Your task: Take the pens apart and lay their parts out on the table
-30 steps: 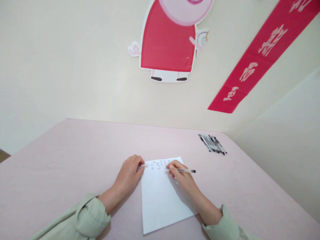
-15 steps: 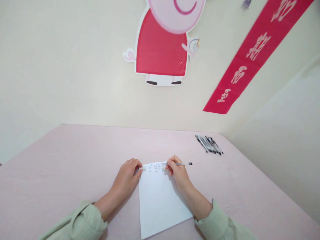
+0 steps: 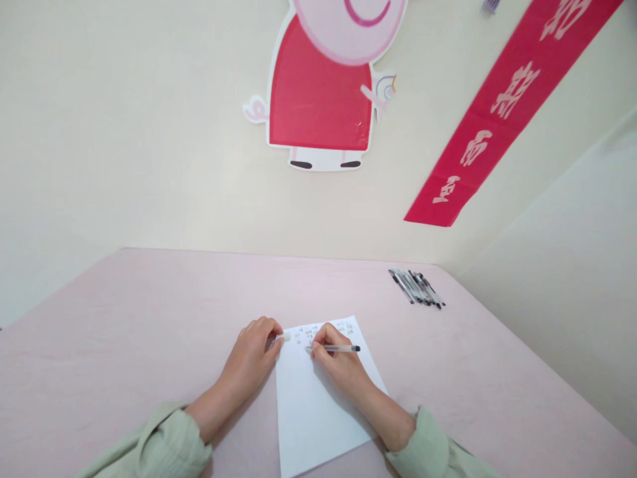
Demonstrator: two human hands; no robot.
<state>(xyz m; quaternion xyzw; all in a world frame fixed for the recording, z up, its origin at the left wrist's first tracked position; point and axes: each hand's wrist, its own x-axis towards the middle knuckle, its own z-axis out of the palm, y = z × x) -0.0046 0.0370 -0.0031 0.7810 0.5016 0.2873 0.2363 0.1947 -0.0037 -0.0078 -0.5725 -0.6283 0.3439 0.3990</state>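
right hand (image 3: pixel 341 362) pinches pen (image 3: pixel 342 348) near its tip, likely for control, over paper (image 3: pixel 318 418) at near middle; left hand (image 3: pixel 253 352), pinching small pale object (image 3: pixel 286 336), probably steadies paper's far-left corner.

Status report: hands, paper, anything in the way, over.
Right hand holding pen, tip at the paper. Left hand at paper's upper left edge, pinching small pale object. Other pens apart, far right, out of the way.
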